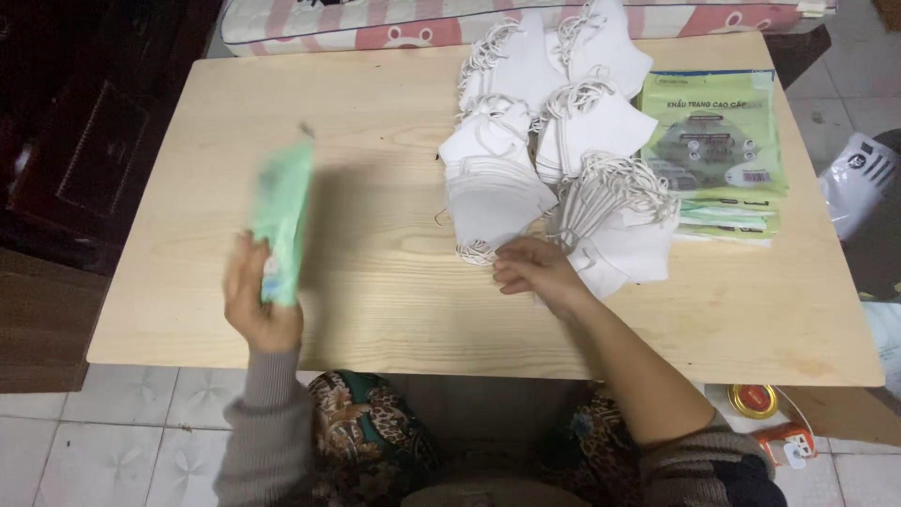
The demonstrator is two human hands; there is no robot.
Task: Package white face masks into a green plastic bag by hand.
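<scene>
While both hands work over it, the pale wooden table (394, 310) fills most of the head view, set on a tiled floor (103, 441). At about 1 o'clock on the tabletop lies a heap of white face masks (554, 160) with looped ear cords; touching its right edge, toward 2 o'clock, sits a stack of green printed packets (718, 150). At 12 o'clock, beyond the far edge, a pink-and-white striped cushion (375, 23) shows. The right hand (535, 272) rests at the near edge of the mask heap — fingers curled onto a mask, though whether they pinch it I cannot tell. The left hand (258, 305), at 8 o'clock and well apart from the right, is clamped on a green packet (282, 216), held upright off the table and motion-blurred. Off the table at 4 o'clock stands a small gold-lidded tin (753, 400).
</scene>
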